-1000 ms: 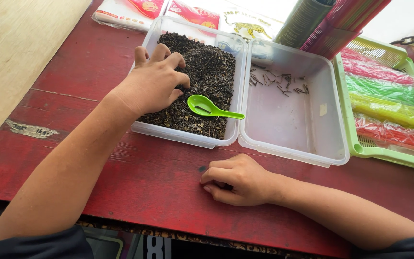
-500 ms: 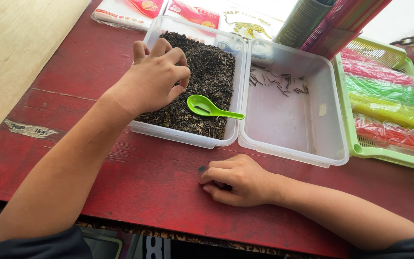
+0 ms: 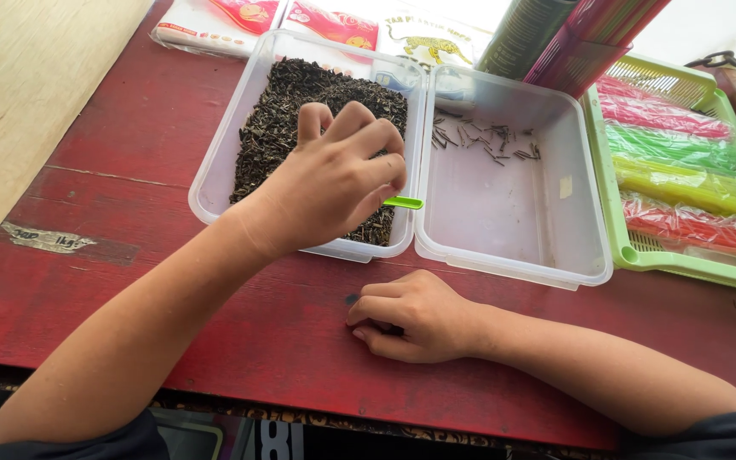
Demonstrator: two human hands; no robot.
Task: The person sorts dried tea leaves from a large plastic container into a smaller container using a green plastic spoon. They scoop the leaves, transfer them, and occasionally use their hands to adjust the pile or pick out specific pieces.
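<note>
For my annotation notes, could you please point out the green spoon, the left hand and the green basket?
green spoon [image 3: 405, 203]: head view, handle tip.
left hand [image 3: 334, 183]: head view, back of hand.
green basket [image 3: 600, 170]: head view, left rim.

Bright daylight is pouring in from the top, washing the far packets [image 3: 334, 21] out with glare. Soft shadows are falling beneath the left hand [image 3: 334, 183] and right hand [image 3: 415, 317]. Wide-angle distortion is stretching the edges; focus is staying sharp.

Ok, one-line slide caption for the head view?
Left hand over a tub of dark leaves; right hand on the red table.
</note>
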